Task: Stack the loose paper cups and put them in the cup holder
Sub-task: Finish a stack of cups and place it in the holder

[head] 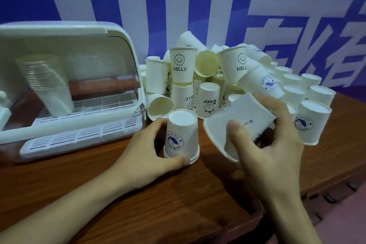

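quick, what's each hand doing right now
Left hand: grips the upside-down cup on the table.
Right hand: holds a tilted cup.

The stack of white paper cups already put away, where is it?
In the head view, the stack of white paper cups stands upside down at the left, inside the white plastic cup holder, on its slatted rack.

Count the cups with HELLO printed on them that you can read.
3: one upright atop the pile's left, one tilted right of it, one upside down beneath the first. Others may be hidden in the pile.
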{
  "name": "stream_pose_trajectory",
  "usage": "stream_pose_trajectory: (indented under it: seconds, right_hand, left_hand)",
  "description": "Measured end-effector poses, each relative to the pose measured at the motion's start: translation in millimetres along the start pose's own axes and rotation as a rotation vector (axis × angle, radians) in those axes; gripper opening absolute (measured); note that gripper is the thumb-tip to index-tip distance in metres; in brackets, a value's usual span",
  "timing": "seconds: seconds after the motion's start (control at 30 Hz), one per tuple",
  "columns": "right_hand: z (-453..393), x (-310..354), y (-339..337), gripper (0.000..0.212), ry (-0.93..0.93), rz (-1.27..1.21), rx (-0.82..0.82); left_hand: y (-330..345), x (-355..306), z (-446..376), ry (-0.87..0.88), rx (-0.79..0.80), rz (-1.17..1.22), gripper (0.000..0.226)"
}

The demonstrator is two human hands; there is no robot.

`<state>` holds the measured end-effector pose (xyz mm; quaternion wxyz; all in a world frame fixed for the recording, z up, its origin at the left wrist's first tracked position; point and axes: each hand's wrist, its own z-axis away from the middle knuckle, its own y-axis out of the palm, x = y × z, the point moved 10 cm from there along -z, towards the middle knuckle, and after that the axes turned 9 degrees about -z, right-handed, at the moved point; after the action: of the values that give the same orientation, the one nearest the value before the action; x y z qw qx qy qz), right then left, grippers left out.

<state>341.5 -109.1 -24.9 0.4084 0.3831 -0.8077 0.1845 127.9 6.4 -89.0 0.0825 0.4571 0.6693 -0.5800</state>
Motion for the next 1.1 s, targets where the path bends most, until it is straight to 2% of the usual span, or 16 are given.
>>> stream_pose_trajectory:
  seconds: [0.07,0.13,0.27,0.37,0.43,0.53,0.63,0.73,0.83,0.93,1.0,1.1]
  right_hand:
    - [-4.0,3.8,18.1,0.057,0.041,-0.193,0.045]
    - [-9.5,9.8,32.3,0.064,0.036,-0.225,0.081]
    - [-22.0,19.5,63.4,0.060,-0.078,0.016,0.245]
    - [-18.2,5.3,88.1,0.067,-0.081,0.183,0.397]
    - [-9.5,-5.4,97.8,0.071,-0.067,0.221,0.480]
    - [3.9,-19.8,101.0,0.071,-0.028,0.168,0.539]
    - [11.2,-36.4,94.2,0.063,0.042,0.108,0.498]
    - [15.8,-40.4,85.3,0.059,0.069,0.082,0.480]
    - [7.1,-31.0,53.9,0.048,-0.002,0.093,0.281]
    - [-5.8,-21.8,16.4,0.030,-0.129,0.210,0.053]
    - [-14.2,-25.2,5.4,0.035,-0.156,0.315,-0.018]
    - [-19.5,-40.6,18.1,0.060,-0.109,0.475,0.058]
  left_hand:
    - [0.5,-0.2,-0.1,0.002,-0.006,0.006,0.077]
    - [1.1,-0.3,-0.4,-0.007,-0.005,0.027,0.075]
    - [1.0,1.9,-1.1,-0.040,0.009,0.075,0.087]
    - [-4.0,7.0,0.4,-0.071,-0.007,0.133,0.110]
    - [-7.0,5.5,1.9,-0.062,-0.020,0.159,0.118]
    - [-10.9,3.4,3.0,-0.040,-0.067,0.168,0.094]
    - [-10.4,3.0,1.8,-0.039,-0.082,0.124,0.075]
    - [-10.6,3.9,0.7,-0.037,-0.080,0.092,0.078]
    - [-9.8,4.4,-0.3,-0.036,-0.061,0.080,0.082]
    - [-8.2,6.0,0.0,-0.046,-0.047,0.073,0.081]
    - [-8.0,6.1,1.0,-0.052,-0.043,0.074,0.080]
    - [-7.6,5.8,2.7,-0.054,-0.037,0.075,0.076]
